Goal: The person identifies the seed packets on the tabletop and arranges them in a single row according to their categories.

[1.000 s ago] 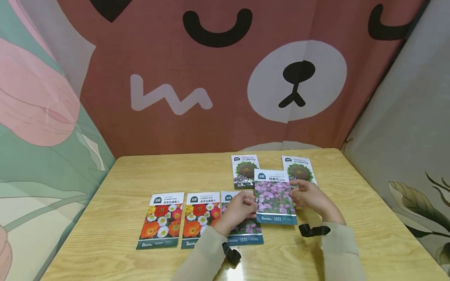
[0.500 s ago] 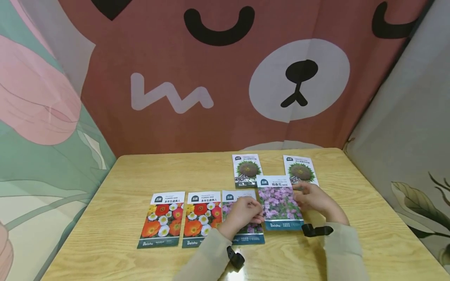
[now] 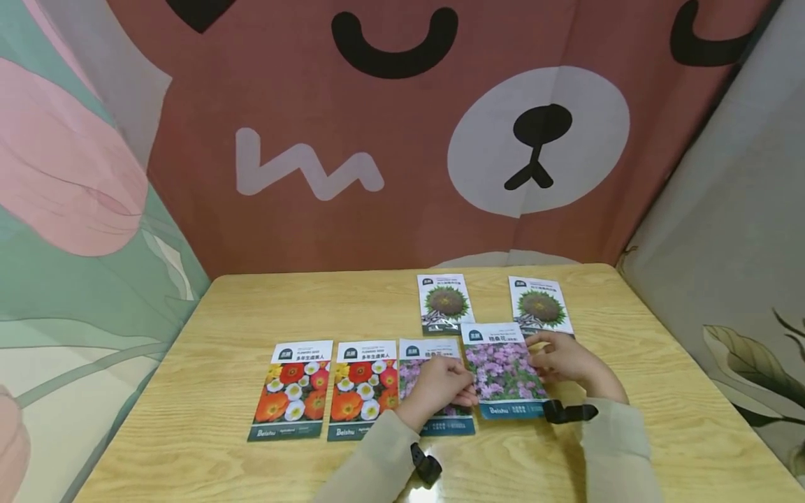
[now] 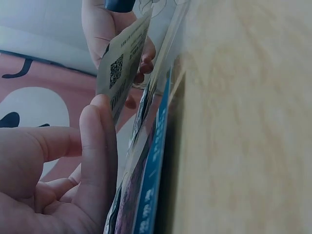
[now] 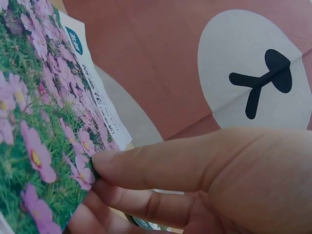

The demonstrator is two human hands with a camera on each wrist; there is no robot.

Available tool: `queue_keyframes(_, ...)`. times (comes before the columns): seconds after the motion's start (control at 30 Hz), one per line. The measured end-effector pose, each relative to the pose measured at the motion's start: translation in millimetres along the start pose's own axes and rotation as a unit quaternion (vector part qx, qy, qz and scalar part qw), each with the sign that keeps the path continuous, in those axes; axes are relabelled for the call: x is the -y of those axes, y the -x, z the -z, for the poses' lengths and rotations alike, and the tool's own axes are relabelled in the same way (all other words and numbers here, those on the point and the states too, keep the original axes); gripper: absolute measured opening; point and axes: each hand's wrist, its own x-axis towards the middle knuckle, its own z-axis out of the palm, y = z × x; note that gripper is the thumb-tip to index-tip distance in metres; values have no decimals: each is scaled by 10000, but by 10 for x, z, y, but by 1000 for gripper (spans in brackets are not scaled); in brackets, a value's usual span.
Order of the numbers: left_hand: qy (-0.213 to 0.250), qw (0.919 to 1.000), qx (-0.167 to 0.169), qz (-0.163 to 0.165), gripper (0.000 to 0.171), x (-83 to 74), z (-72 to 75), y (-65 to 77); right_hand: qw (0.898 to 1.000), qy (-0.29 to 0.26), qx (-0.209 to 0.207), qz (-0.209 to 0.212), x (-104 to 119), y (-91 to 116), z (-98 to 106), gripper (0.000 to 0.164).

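Observation:
My right hand (image 3: 569, 363) pinches the right edge of a pink-flower seed packet (image 3: 506, 370), thumb on its printed front in the right wrist view. The packet is raised and tilted; the left wrist view shows its back (image 4: 122, 63) with a QR code. At its left edge is my left hand (image 3: 440, 388), a fingertip (image 4: 100, 105) seeming to touch it; whether it pinches is unclear. Below the left hand, partly covered, lies another pink-flower packet (image 3: 434, 346) on the table. To its left lie two red-and-orange poppy packets, one (image 3: 363, 391) beside it, the other (image 3: 291, 391) farther left.
Two sunflower seed packets lie farther back, one (image 3: 445, 304) left and one (image 3: 542, 307) right, the latter partly behind the right hand. The wooden table (image 3: 207, 391) ends at a brown bear-print curtain (image 3: 302, 230). Patterned cloth hangs at both sides.
The raised pink-flower packet has moved right and nearer to me, uncovering more of the left sunflower packet. Both hands have shifted slightly the same way. The packets on the table lie as before.

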Motion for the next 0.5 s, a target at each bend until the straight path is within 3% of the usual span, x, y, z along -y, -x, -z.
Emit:
queue_keyframes(0.3,-43,10000,73,2,17,46,-8,-14,9998,39,180,52,-80,-35,5,26)
queue_keyframes(0.5,-190,9998,87,42,18,35,36,0,9994,157,248,-183,-49,-82,-18,17)
